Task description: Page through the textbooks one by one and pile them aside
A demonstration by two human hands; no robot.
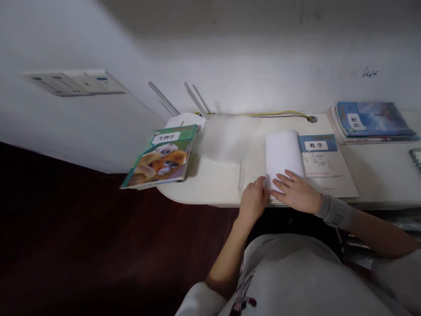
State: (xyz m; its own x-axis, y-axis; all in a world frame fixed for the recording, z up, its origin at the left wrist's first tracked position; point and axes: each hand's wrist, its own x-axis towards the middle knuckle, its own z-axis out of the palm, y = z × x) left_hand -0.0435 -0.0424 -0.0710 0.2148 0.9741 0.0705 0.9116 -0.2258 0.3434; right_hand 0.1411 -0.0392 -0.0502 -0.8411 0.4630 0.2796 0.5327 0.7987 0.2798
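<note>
A mathematics textbook with a blue-and-white cover lies near the front edge of the desk. Along its left side is a blank white sheet, curved at the top; whether it belongs to the book I cannot tell. My left hand is closed at the sheet's lower left corner, thumb and fingers pinched on its edge. My right hand, with a grey band on the wrist, lies flat on the sheet's lower part, fingers spread. A see-through, creased plastic sheet spreads out left of the book.
A biology textbook juts over the desk's rounded left end, beside a white router with upright antennas. A stack of textbooks stands at the back right. A yellow cable runs along the wall into a desk hole. A dark object sits at the right edge.
</note>
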